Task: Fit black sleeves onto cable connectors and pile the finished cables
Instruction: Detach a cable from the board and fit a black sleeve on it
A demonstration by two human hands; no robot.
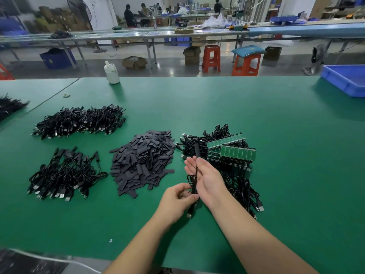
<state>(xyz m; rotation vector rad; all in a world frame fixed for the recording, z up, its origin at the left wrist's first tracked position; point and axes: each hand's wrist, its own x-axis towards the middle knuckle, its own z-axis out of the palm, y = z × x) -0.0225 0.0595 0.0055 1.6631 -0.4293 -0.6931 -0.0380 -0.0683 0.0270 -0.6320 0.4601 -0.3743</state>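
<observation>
Pinched in the left hand (pixel 178 196), with the right hand (pixel 205 175) held flat, a sleeved cable (pixel 194 181) is done and should be dropped on the finished pile (pixel 63 175) far left.

Single view, head-worn wide-angle camera, looking forward and down from above the near edge of the green table (pixel 256 119). Both forearms enter from the bottom of the frame, so the left hand (pixel 178 202) and right hand (pixel 205 175) sit close to the lens, low centre. Table fills the middle band, edges bowed by the lens. Upper third faces across the room: long benches (pixel 138 34), orange stools (pixel 212 58), seated people far off and small. Blue tray (pixel 345 80) cut off at the right edge. No second view to overlap with.
</observation>
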